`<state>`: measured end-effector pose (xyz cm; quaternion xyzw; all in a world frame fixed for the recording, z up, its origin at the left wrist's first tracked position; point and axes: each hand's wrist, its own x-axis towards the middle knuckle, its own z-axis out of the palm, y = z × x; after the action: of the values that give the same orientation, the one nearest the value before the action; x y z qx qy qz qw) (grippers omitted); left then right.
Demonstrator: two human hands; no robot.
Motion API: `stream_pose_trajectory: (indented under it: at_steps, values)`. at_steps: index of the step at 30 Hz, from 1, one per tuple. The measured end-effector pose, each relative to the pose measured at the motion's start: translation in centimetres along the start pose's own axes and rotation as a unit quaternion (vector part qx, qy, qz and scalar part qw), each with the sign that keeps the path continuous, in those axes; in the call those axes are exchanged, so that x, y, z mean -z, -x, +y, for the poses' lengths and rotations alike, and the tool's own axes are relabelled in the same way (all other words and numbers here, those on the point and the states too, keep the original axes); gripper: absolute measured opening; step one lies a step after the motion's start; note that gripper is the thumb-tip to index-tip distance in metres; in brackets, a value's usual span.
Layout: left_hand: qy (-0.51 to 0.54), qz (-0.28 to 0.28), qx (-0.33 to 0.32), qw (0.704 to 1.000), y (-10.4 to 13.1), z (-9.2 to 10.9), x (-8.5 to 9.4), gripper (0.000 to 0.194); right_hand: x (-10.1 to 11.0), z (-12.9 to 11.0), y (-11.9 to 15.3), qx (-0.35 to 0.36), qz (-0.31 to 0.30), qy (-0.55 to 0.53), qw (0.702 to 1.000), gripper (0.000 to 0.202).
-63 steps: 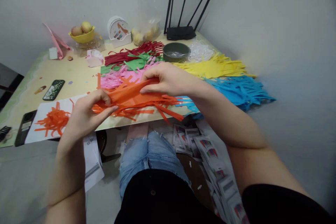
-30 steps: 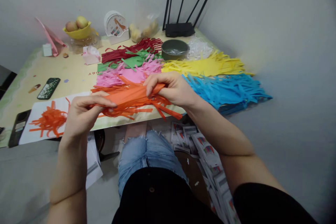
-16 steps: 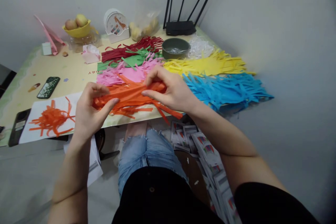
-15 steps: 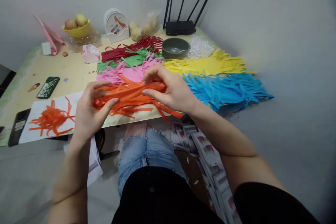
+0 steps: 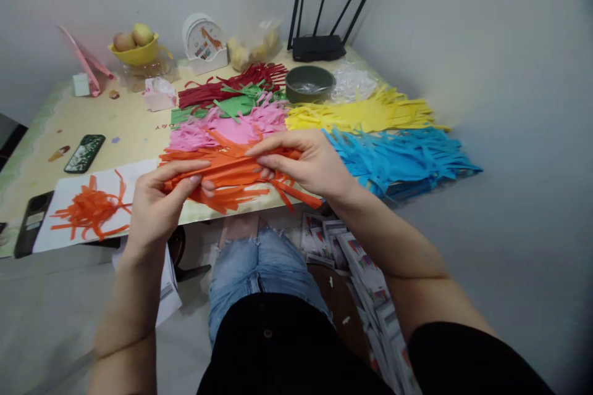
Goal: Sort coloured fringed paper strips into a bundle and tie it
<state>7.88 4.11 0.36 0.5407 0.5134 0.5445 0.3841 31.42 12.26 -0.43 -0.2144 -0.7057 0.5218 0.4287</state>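
A piece of orange fringed tissue paper (image 5: 234, 168) stretches between my two hands near the table's front edge. My left hand (image 5: 162, 197) pinches its left end between thumb and fingers. At the other end my right hand (image 5: 306, 163) grips it the same way, thumb and forefinger closed on the paper. Below and behind it lies more orange fringe (image 5: 231, 199), its loose strips hanging toward the edge. An orange tassel bunch (image 5: 92, 207) rests on a white sheet (image 5: 55, 231) to the left of my left hand.
Pink (image 5: 236, 129), green (image 5: 238, 105), dark red (image 5: 231, 86), yellow (image 5: 365, 116) and blue (image 5: 403, 160) fringed paper covers the table (image 5: 125, 117). Behind stand a dark bowl (image 5: 310, 89) and a router (image 5: 319, 48). Two phones, one a patterned phone (image 5: 85, 153), lie left.
My fingers have closed in on the orange paper at both ends. My right hand has come down slightly, and the paper strip looks flatter and tauter.
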Motion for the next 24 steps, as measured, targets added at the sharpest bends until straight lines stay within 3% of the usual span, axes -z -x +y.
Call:
stream_pose_trajectory:
  at_steps: [7, 13, 18, 21, 24]
  values:
    - [0.084, 0.002, -0.009, 0.996, -0.23, -0.11, -0.43, 0.003, 0.24, 0.58, -0.01, 0.026, -0.017, -0.015, 0.999, 0.016]
    - [0.077, -0.005, -0.009, 0.997, -0.21, -0.48, -0.44, 0.012, 0.16, 0.57, -0.08, 0.064, -0.021, 0.026, 0.997, 0.018]
    - [-0.096, 0.019, -0.081, 0.992, 0.1, -0.67, -0.62, 0.021, -0.15, 0.21, 0.22, 0.097, 0.032, 0.16, 0.982, 0.015]
    - [-0.236, 0.041, -0.149, 0.959, 0.13, -0.71, -0.67, 0.012, -0.34, -0.07, 0.56, 0.084, 0.046, 0.246, 0.965, 0.028]
    - [-0.304, 0.028, -0.184, 0.934, 0.12, -0.75, -0.57, 0.018, -0.4, -0.31, 0.77, 0.06, 0.044, 0.287, 0.955, 0.015]
